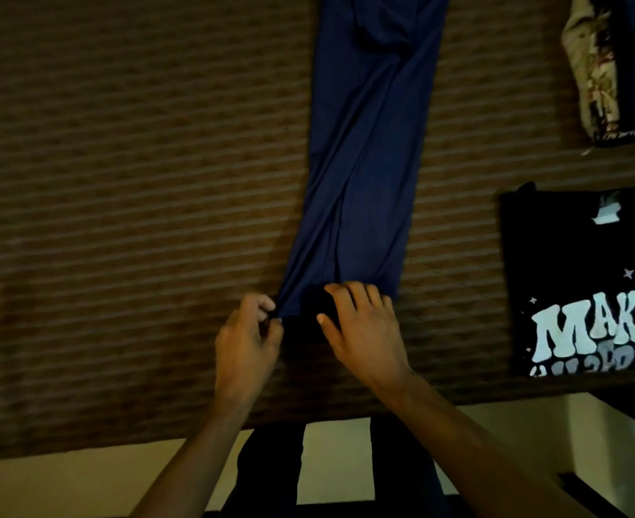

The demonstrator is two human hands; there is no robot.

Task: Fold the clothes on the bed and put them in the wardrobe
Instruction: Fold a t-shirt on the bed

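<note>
The near left corner of the blue garment (364, 173), lying lengthwise on the bed (121, 218), is being pinched by the left hand (247, 338). Its hem is being pressed by the flat, released right hand (364, 327). Both corners are best being gripped evenly before folding.

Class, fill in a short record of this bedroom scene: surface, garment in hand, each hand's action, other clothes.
surface: bed with striped brown cover
garment: long blue garment, laid lengthwise
left hand: pinches the garment's near left corner
right hand: fingers spread, resting on the near end
other clothes: folded black printed T-shirt at right; floral fabric beyond it
</note>
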